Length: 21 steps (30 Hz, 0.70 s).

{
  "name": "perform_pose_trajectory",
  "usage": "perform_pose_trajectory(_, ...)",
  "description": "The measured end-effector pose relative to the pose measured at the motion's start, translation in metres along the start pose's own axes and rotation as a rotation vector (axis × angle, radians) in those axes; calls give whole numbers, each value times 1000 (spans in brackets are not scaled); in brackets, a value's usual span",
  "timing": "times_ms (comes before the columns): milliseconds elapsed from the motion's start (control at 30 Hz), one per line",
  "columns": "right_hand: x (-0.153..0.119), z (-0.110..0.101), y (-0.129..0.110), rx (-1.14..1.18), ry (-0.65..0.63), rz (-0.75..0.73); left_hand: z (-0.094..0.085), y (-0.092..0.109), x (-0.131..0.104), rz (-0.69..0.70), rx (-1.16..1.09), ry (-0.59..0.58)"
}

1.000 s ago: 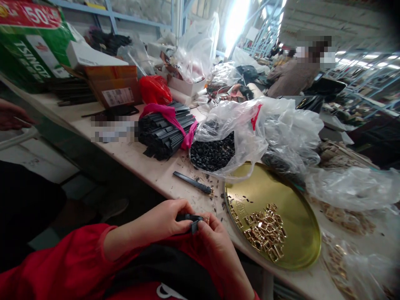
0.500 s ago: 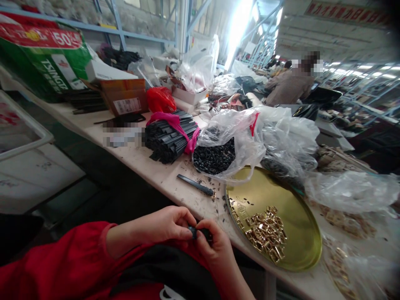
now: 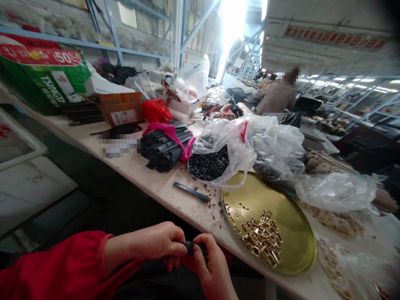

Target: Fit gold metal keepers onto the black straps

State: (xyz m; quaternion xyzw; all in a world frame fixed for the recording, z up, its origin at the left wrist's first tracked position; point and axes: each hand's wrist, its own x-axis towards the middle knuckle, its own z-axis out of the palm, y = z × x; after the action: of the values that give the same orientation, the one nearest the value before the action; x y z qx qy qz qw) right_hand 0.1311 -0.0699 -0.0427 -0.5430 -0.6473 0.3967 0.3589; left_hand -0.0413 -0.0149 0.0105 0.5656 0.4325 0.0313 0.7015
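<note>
Above my lap, just off the table's front edge, my left hand (image 3: 161,241) pinches one end of a short black strap (image 3: 189,248). My right hand (image 3: 212,262) grips the same strap from the other side, thumb and forefinger closed on it. My fingers hide most of the strap. Nearest on the table lies another black strap (image 3: 191,191) with a gold buckle at its right end. A round gold tray (image 3: 298,237) to the right carries a heap of gold buckles (image 3: 262,241). Behind it, a clear plastic bag (image 3: 239,160) spills small black loops (image 3: 211,162).
A bundle of black straps (image 3: 164,146) tied with pink cloth stands left of the bag. Farther back are a cardboard box (image 3: 120,108), a red bag (image 3: 156,110) and a green carton (image 3: 40,79). More plastic bags (image 3: 337,191) lie right. A person (image 3: 276,96) sits beyond.
Both hands have sunk slightly lower in view and straightened, with the strap still between them. The table scene has shifted a little left and down as the camera moved.
</note>
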Motion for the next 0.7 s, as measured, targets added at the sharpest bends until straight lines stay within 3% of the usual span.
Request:
perform_pose_trajectory(167,20,2,1,-32,70,-65,-12,4,21,105,256,30)
perform_pose_trajectory(233,42,-5,5,-94,113,-93,-28,9,40,216,541,168)
perform_pose_trajectory(333,82,-17,12,-404,171,-132,-57,22,68,379,981,517)
perform_pose_trajectory(433,113,-21,19,-734,172,-186,-74,30,75,393,1046,694)
perform_pose_trajectory(500,124,-17,24,-843,89,-225,-70,23,64,377,1050,774)
perform_pose_trajectory(567,129,-13,28,-902,19,-241,-54,3,49,381,1119,748)
perform_pose_trajectory(633,132,-9,30,-937,-7,-253,-32,-30,37,378,1224,501)
perform_pose_trajectory(667,133,-8,31,-940,-14,-264,-21,-50,35,357,1271,443)
perform_pose_trajectory(700,134,-7,31,-934,-19,-275,-12,-70,36,311,1296,459)
